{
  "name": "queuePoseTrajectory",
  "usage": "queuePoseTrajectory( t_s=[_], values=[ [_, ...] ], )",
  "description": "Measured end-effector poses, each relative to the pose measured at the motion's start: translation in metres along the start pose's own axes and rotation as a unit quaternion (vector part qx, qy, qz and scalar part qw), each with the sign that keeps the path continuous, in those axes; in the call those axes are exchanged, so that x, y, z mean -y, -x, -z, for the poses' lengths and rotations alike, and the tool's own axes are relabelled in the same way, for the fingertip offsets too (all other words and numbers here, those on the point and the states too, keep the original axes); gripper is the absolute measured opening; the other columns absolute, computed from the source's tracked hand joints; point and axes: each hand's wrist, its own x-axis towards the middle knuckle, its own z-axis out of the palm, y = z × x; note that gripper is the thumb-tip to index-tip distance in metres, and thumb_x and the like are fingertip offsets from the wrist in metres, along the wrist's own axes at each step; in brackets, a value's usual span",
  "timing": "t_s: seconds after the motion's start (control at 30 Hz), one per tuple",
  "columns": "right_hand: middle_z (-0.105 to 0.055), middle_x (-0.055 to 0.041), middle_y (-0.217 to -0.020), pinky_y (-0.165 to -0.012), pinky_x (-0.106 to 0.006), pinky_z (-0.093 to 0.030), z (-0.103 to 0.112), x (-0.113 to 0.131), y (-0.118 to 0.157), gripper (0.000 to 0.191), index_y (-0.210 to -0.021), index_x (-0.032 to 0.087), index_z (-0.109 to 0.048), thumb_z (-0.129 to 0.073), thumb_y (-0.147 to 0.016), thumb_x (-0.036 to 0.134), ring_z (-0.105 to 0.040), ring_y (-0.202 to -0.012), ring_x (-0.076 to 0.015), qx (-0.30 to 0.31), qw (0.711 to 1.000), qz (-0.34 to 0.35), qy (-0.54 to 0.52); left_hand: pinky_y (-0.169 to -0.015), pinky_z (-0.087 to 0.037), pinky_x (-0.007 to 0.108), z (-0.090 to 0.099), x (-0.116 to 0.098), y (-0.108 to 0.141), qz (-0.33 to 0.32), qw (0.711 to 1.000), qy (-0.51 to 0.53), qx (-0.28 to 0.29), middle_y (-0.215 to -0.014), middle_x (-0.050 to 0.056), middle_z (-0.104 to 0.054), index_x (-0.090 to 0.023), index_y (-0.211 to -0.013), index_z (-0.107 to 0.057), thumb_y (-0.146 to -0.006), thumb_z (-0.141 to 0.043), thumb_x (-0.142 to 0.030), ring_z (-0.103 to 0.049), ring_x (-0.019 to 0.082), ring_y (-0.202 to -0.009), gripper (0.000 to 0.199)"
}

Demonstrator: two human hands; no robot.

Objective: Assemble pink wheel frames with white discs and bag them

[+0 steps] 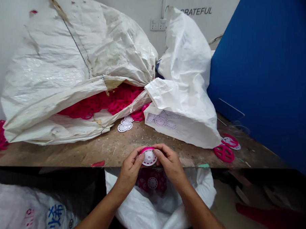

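The left hand (129, 170) and right hand (169, 163) are both clenched on a white disc (149, 158), its top edge fitted with a pink ring (146, 149). They hold it above the table (110, 153) edge, over an open white sack (138, 208) containing pink and white discs (152, 183).

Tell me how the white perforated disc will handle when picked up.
The white perforated disc looks thin and light, given its many holes, so it probably lifts easily and may flex slightly. Being round, it would likely roll if stood on edge.

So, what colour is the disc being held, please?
The disc is white with a pink rim, shown best in the head view.
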Motion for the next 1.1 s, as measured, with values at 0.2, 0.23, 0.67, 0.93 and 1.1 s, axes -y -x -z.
queuePoseTrajectory(
  t_s=[0.2,0.23,0.67,0.93,1.1],
  values=[
    [-0.063,-0.0018,-0.092,-0.063,-0.023,-0.046,0.006,-0.005,0.012,0.027,-0.108,0.022,-0.056,-0.06,-0.082,0.028,-0.057,-0.073,-0.0128,0.071,0.995,-0.035,-0.057,-0.072,-0.053,0.028,0.001,0.007,0.011,0.072,0.996,0.028,0.036,-0.099,0.008,-0.067,-0.016,-0.121,-0.044,-0.082,-0.061,-0.035,-0.065,0.019,-0.083,0.046],
    [-0.063,-0.0018,-0.09,-0.061,-0.022,-0.045,0.005,-0.006,0.015,0.027,-0.108,0.022,-0.056,-0.06,-0.082,0.028,-0.057,-0.074,-0.0133,0.08,0.995,-0.038,-0.056,-0.07,-0.053,0.028,0.001,0.009,0.013,0.078,0.996,0.021,0.034,-0.096,0.009,-0.067,-0.015,-0.12,-0.045,-0.082,-0.061,-0.036,-0.066,0.018,-0.079,0.046],
    [-0.065,-0.0085,-0.105,-0.074,-0.037,-0.046,0.079,-0.02,-0.085,0.047,-0.114,0.022,-0.061,-0.048,-0.081,0.053,-0.061,-0.075,-0.0223,-0.135,0.934,-0.032,0.329,-0.062,-0.046,0.024,0.079,-0.036,-0.013,0.024,0.968,-0.24,0.064,-0.097,0.005,-0.069,-0.022,-0.115,-0.06,-0.078,-0.061,-0.029,-0.063,0.016,-0.073,0.037],
    [-0.057,-0.0101,-0.124,-0.091,-0.043,-0.041,0.107,-0.061,-0.143,0.06,-0.131,0.025,-0.051,-0.053,-0.075,0.047,-0.054,-0.111,-0.0303,-0.142,0.876,-0.058,0.457,-0.088,-0.041,0.034,0.159,-0.049,-0.161,-0.167,0.868,-0.427,-0.191,-0.097,0.008,-0.067,-0.017,-0.092,-0.068,-0.083,-0.048,-0.016,-0.058,0.023,-0.095,0.022],
    [-0.065,-0.0067,-0.101,-0.075,-0.039,-0.047,0.107,-0.048,-0.128,0.06,-0.12,0.024,-0.061,-0.057,-0.069,0.055,-0.062,-0.077,-0.0242,-0.208,0.912,-0.087,0.343,-0.089,-0.04,0.032,0.159,-0.031,-0.207,-0.179,0.879,-0.416,-0.152,-0.092,0.006,-0.062,-0.019,-0.087,-0.069,-0.073,-0.059,-0.006,-0.056,0.022,-0.095,0.022]
  ],
)
